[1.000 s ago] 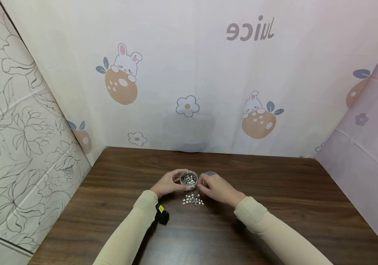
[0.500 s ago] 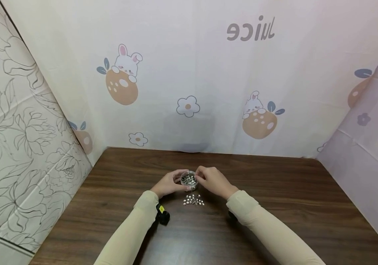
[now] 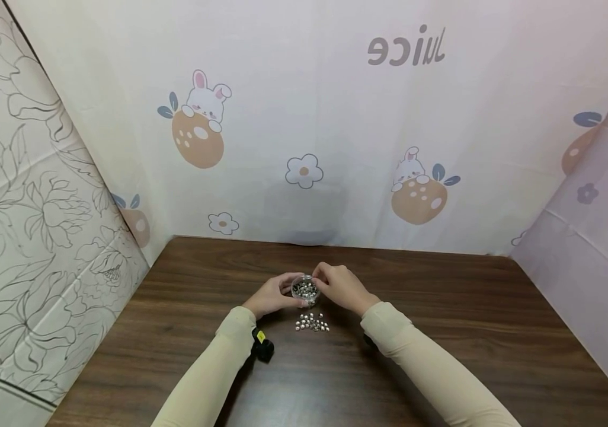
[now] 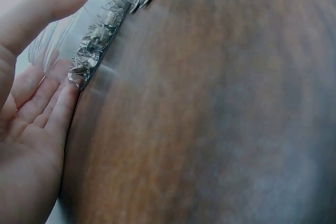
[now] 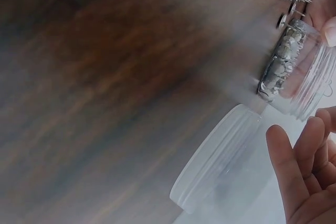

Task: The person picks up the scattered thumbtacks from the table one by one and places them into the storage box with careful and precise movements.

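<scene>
My left hand point(image 3: 274, 295) holds a clear round jar point(image 5: 308, 85) on the table, thumb on the near side and fingers behind it. Silver thumbtacks point(image 4: 100, 32) fill the bottom of the jar. At the jar's right rim is my right hand point(image 3: 341, 286), its thumb and index fingertips by the mouth. Whether those fingertips pinch a tack is too small to make out; its other fingers point(image 5: 281, 150) hang loosely bent. Just in front of the jar, several loose thumbtacks point(image 3: 312, 322) lie on the table, with points upward in the wrist views.
A clear screw lid point(image 5: 207, 163) rests on the table beside the jar, hidden behind my right hand in the head view. The dark wood table point(image 3: 432, 332) reaches back to a printed curtain point(image 3: 261, 118). A black wrist camera point(image 3: 265, 350) sits under the left sleeve.
My right hand has shifted left and slightly away from me, from beside the jar to its rim, and now covers the lid in the head view. The left hand keeps its hold.
</scene>
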### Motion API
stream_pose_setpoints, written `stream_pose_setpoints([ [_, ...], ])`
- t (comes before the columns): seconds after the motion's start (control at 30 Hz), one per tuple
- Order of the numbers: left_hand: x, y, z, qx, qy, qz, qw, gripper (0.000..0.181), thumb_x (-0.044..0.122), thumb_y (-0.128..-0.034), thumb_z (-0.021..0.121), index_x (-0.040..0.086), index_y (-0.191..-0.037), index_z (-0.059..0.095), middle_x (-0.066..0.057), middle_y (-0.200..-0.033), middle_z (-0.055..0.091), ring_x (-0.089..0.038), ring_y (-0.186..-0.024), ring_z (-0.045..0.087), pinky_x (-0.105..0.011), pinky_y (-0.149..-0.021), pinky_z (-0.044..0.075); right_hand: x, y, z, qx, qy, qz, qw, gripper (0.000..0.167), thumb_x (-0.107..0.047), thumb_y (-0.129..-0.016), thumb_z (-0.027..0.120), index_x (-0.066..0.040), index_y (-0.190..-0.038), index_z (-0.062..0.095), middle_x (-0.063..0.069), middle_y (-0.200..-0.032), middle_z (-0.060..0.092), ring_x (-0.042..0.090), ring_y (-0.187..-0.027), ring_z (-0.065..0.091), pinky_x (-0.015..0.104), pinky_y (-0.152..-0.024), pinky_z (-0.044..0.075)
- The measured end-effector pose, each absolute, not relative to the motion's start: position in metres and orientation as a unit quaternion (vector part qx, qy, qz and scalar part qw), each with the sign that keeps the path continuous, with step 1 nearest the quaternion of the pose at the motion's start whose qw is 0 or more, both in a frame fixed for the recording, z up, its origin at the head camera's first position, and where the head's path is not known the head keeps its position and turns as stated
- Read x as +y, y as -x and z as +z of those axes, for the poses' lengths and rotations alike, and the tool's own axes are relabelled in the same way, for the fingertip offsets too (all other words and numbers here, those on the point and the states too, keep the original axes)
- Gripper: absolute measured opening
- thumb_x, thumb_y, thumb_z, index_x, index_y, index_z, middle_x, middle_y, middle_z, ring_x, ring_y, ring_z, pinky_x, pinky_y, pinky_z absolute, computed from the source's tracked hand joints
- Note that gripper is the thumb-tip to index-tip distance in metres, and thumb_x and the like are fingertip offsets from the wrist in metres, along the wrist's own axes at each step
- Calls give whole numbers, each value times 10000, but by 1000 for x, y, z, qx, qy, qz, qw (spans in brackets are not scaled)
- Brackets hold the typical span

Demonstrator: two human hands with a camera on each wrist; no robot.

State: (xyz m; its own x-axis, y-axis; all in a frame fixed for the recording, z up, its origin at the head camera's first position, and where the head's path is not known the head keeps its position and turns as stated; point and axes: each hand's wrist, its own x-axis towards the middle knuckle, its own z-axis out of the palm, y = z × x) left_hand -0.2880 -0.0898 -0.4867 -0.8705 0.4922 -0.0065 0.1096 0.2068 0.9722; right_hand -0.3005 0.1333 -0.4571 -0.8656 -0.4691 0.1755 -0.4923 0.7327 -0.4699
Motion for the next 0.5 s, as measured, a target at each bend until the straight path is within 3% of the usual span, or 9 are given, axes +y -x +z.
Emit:
stream_pose_setpoints([
  [0.5, -88, 287, -485, 755, -207, 602, 156, 710, 117, -867, 812, 18, -1478, 463, -159, -1474, 487, -343, -1343, 466, -496, -1140, 346, 149, 283, -458, -932, -274, 238, 12, 40, -162, -994, 636, -142, -1023, 656, -100, -688, 561, 49, -525, 476, 244, -508, 452],
])
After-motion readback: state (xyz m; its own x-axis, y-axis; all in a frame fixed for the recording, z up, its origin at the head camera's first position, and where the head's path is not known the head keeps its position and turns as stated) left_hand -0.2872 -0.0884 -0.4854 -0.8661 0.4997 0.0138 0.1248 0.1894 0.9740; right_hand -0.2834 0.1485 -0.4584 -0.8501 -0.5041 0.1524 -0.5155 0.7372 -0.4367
